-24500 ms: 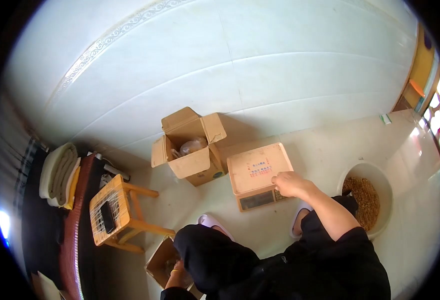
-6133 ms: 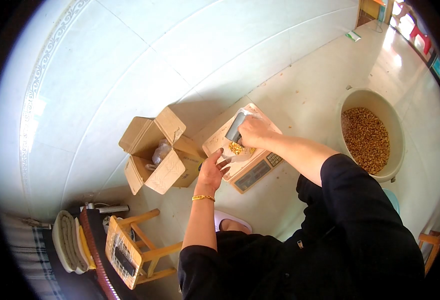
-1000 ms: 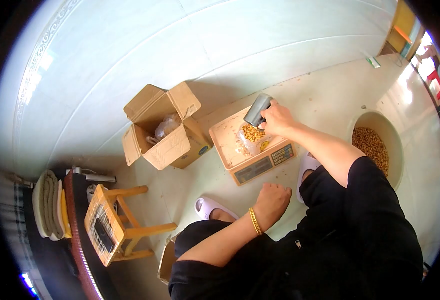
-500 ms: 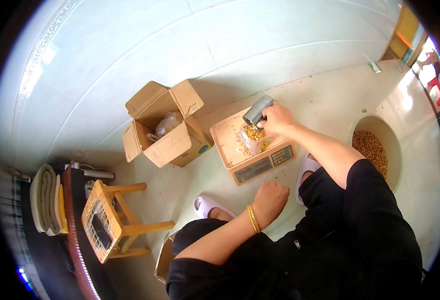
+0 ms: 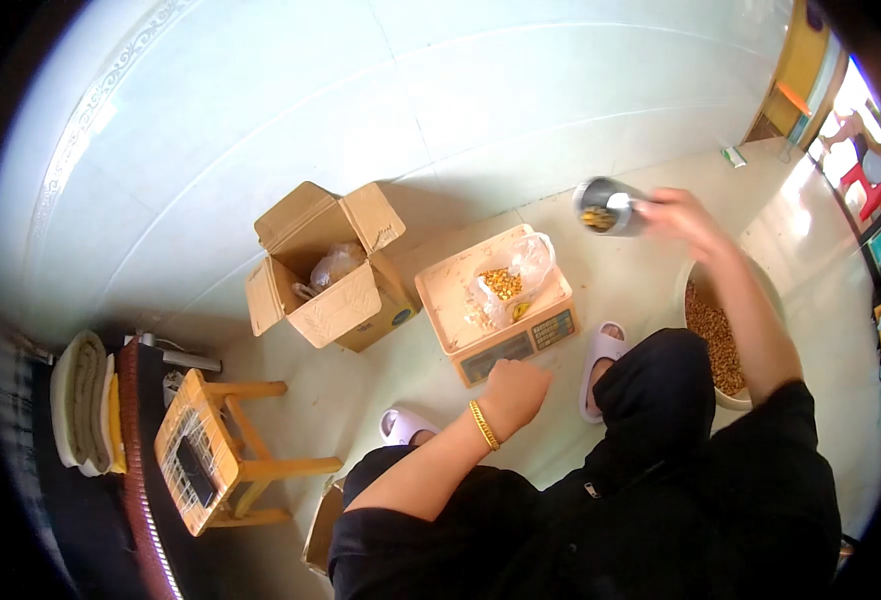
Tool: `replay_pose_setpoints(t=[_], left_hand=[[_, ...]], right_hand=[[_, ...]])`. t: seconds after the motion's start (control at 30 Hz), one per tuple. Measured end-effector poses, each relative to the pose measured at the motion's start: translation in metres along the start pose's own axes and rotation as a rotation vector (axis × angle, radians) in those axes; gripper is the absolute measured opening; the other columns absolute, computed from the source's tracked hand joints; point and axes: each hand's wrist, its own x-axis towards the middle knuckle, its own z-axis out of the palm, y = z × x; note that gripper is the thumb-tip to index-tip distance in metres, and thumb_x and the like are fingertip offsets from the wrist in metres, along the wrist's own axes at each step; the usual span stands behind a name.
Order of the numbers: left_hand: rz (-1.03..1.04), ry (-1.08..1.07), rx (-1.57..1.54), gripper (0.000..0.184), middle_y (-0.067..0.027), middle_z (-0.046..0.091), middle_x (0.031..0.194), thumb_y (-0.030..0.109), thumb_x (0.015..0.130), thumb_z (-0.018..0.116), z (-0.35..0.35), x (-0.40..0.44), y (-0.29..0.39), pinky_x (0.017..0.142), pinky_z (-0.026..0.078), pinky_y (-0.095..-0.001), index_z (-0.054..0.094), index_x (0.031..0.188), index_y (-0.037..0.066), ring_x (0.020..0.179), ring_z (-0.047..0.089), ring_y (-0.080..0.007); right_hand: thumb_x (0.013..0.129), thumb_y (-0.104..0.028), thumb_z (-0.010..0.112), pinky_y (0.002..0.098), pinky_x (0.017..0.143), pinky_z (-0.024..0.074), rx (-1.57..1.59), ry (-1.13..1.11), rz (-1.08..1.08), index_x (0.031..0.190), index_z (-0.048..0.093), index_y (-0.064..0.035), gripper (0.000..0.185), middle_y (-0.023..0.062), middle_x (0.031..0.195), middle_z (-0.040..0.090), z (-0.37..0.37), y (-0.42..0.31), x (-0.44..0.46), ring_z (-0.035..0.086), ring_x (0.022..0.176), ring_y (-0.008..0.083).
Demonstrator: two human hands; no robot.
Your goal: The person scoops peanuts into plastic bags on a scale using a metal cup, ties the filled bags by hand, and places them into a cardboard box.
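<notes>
In my right hand (image 5: pixel 675 215), blurred by motion, is a metal mug-like scoop (image 5: pixel 620 208) gripped by its handle. It is tilted with its mouth to the left, and some yellow-brown kernels show inside. A clear plastic bag (image 5: pixel 528 262) holding golden kernels (image 5: pixel 501 284) sits on the tray of an orange electronic scale (image 5: pixel 450 290). My left hand (image 5: pixel 518 392) is closed in a fist just in front of the scale's display, with nothing visible in it. To the right, below my right forearm, stands a pale bucket (image 5: pixel 772 290) with brown kernels (image 5: pixel 712 340) in it.
An open cardboard box (image 5: pixel 345 310) with plastic bags inside stands left of the scale. A wooden stool (image 5: pixel 250 468) carrying a dark phone-like slab (image 5: pixel 196 468) is further left. Another carton (image 5: pixel 322 525) sits by my leg. The tiled wall (image 5: pixel 390 110) rises behind.
My right hand has carried the scoop from over the bag out to the right, uncovering the bag on the scale. The left fist stays near the scale. The view has shifted slightly.
</notes>
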Motion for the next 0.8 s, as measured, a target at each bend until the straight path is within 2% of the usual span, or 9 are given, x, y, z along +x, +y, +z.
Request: replay_pose_setpoints(t=[0.17, 0.27, 0.43, 0.47, 0.5, 0.53, 0.6, 0.67, 0.8], left_hand=[[-0.066, 0.076, -0.055, 0.016, -0.0122, 0.062, 0.075, 0.02, 0.076, 0.064, -0.001, -0.001, -0.019, 0.062, 0.05, -0.0406, 0.058, 0.086, 0.008, 0.074, 0.063, -0.0299], [-0.146, -0.068, -0.043, 0.019, -0.013, 0.063, 0.078, 0.021, 0.077, 0.064, -0.011, 0.001, -0.029, 0.064, 0.05, -0.0418, 0.057, 0.089, 0.007, 0.077, 0.063, -0.0304], [-0.223, -0.135, -0.047, 0.021, -0.0142, 0.063, 0.084, 0.021, 0.08, 0.061, -0.002, 0.011, -0.048, 0.067, 0.05, -0.0431, 0.057, 0.096, 0.007, 0.079, 0.064, -0.0313], [-0.232, -0.134, -0.042, 0.021, -0.0142, 0.063, 0.084, 0.021, 0.08, 0.061, -0.001, 0.012, -0.052, 0.067, 0.05, -0.0431, 0.057, 0.096, 0.007, 0.079, 0.064, -0.0313], [-0.269, -0.027, -0.014, 0.026, -0.0145, 0.063, 0.087, 0.021, 0.08, 0.06, -0.001, 0.015, -0.055, 0.068, 0.05, -0.0435, 0.055, 0.103, 0.008, 0.08, 0.064, -0.0315], [-0.304, 0.076, 0.011, 0.032, -0.0148, 0.062, 0.09, 0.021, 0.081, 0.059, 0.0, 0.015, -0.058, 0.068, 0.05, -0.0439, 0.053, 0.11, 0.009, 0.081, 0.064, -0.0317], [-0.353, 0.087, 0.042, 0.038, -0.0151, 0.062, 0.093, 0.022, 0.082, 0.059, -0.007, 0.018, -0.063, 0.069, 0.051, -0.0436, 0.049, 0.117, 0.011, 0.082, 0.064, -0.0316], [-0.376, 0.104, 0.072, 0.045, -0.0154, 0.061, 0.096, 0.022, 0.082, 0.058, -0.01, 0.028, -0.07, 0.069, 0.051, -0.0433, 0.045, 0.124, 0.012, 0.083, 0.064, -0.0316], [-0.56, 0.075, 0.014, 0.054, -0.0156, 0.061, 0.096, 0.023, 0.083, 0.058, 0.003, 0.041, -0.096, 0.07, 0.051, -0.0423, 0.038, 0.132, 0.013, 0.086, 0.064, -0.0306]], right_hand=[[0.086, -0.031, 0.059, 0.0238, 0.054, 0.0459, 0.261, 0.333, 0.059, 0.09, 0.059, -0.0049, 0.026, 0.0025, 0.075, 0.057, -0.086, 0.076, -0.088, 0.055, 0.061, 0.011], [0.084, -0.032, 0.061, 0.0244, 0.046, 0.044, 0.17, 0.496, 0.255, 0.089, 0.059, -0.0047, 0.028, 0.0013, 0.069, 0.054, -0.099, 0.127, -0.122, 0.053, 0.053, 0.0118], [0.075, -0.029, 0.068, 0.033, 0.054, 0.0477, -0.448, 0.434, 0.547, 0.09, 0.062, 0.0023, 0.035, 0.0102, 0.074, 0.062, -0.095, 0.245, -0.136, 0.06, 0.063, 0.0194], [0.073, -0.028, 0.067, 0.0364, 0.06, 0.0484, -0.689, 0.08, 0.501, 0.091, 0.064, 0.0015, 0.035, 0.0124, 0.078, 0.064, -0.101, 0.27, -0.137, 0.062, 0.069, 0.0223], [0.071, -0.028, 0.067, 0.0398, 0.065, 0.0491, -0.918, -0.283, 0.435, 0.091, 0.065, 0.0006, 0.035, 0.0146, 0.081, 0.066, -0.1, 0.273, -0.134, 0.064, 0.074, 0.0253], [0.071, -0.028, 0.067, 0.0398, 0.065, 0.0491, -0.918, -0.292, 0.425, 0.091, 0.065, 0.0006, 0.035, 0.0146, 0.081, 0.066, -0.101, 0.275, -0.124, 0.064, 0.074, 0.0253], [0.069, -0.029, 0.065, 0.0428, 0.072, 0.0483, -1.161, -0.12, 0.433, 0.092, 0.067, -0.0031, 0.034, 0.016, 0.085, 0.067, -0.085, 0.22, -0.111, 0.064, 0.081, 0.0313], [0.07, -0.029, 0.061, 0.0437, 0.071, 0.0486, -1.082, 0.168, 0.299, 0.09, 0.067, -0.0039, 0.033, 0.0181, 0.087, 0.065, -0.067, 0.159, -0.086, 0.062, 0.083, 0.035], [0.08, -0.029, 0.06, 0.0389, 0.073, 0.0473, -0.76, 0.078, -0.182, 0.088, 0.063, -0.0028, 0.027, 0.0182, 0.086, 0.063, -0.023, 0.088, -0.005, 0.061, 0.083, 0.0322]])
